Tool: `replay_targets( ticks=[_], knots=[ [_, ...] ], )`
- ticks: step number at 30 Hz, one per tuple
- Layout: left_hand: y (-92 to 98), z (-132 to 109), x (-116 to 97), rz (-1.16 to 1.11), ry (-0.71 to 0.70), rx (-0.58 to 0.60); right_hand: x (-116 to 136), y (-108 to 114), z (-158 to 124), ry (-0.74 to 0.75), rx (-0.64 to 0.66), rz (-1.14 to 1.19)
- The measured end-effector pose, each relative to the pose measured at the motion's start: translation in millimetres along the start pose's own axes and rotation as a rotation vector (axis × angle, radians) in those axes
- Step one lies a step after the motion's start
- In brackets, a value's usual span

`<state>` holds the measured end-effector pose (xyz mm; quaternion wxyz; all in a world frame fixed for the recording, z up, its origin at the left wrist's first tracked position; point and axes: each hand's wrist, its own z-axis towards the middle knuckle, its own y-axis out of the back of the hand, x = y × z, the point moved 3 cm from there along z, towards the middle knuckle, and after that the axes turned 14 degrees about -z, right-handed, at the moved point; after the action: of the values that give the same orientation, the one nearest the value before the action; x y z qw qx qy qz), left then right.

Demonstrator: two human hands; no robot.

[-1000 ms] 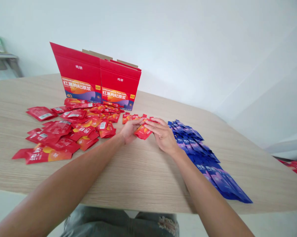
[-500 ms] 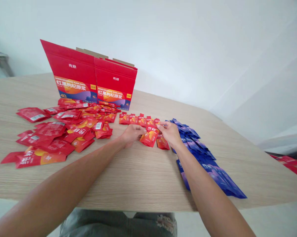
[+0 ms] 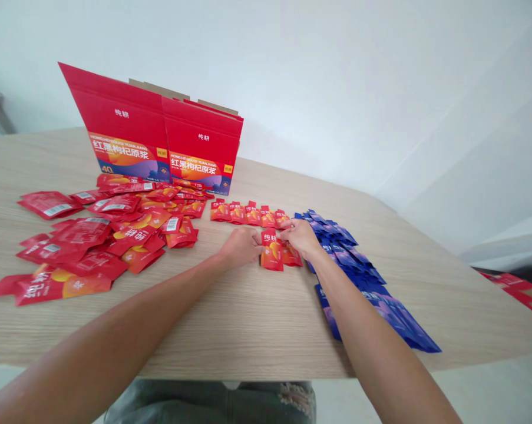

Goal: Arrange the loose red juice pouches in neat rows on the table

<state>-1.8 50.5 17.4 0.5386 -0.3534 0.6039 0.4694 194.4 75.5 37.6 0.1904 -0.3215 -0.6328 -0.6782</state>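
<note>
My left hand and my right hand meet over a red sachet that lies flat on the wooden table. Both hands pinch its upper edge with curled fingers. A second red sachet lies just to its right, partly under my right hand. Behind them runs a short row of red sachets. A loose heap of red sachets spreads out to the left, and a long row of blue sachets lies to the right under my right forearm.
Two red printed boxes stand open at the back of the table. The table's front edge is close to my body. More red packaging shows at the far right, off the table.
Both hands brought the red sachet down from the air to the table and set it upright and flat beside the other one. The camera view shifted slightly right.
</note>
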Motion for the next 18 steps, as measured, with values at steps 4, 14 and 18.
replay_targets(
  ticks=[4,14,18],
  knots=[
    [1.6,-1.4,-5.1,0.241,-0.181,-0.062,-4.1,-3.9,10.6,0.004,-0.046,-0.087],
    [-7.0,-16.9,-12.4,0.495,-0.424,0.142,3.2,-5.6,8.4,-0.016,-0.049,-0.057],
    [-8.9,-15.4,-6.6,0.561,-0.433,0.187,4.6,-4.6,4.5,-0.028,-0.029,-0.009]
  ],
)
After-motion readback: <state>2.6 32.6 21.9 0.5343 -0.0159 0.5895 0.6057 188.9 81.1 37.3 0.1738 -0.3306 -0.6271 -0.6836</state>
